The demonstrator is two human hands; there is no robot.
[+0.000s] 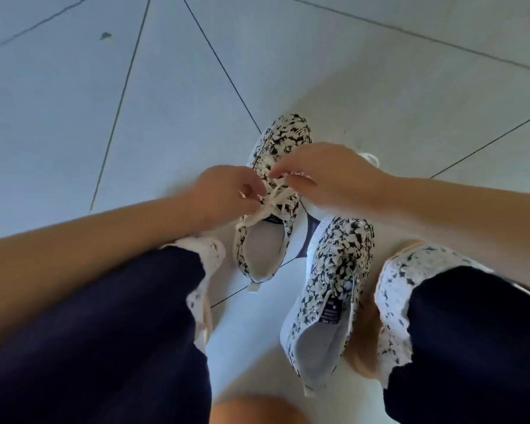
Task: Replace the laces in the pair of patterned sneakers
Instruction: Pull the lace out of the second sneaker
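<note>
I count two patterned sneakers, one white lace (276, 198) and my two grips. The far sneaker (283, 134) stands upright on the tiled floor (166, 102), toe pointing away from me. The near sneaker (340, 258) lies just beside it, close to my right leg. Bare floor spreads wide beyond the toes and off to the left. My left grip (224, 191) has its fingers curled, pinching the lace over the far sneaker's tongue. My right grip (322, 175) pinches the lace from the opposite side.
</note>
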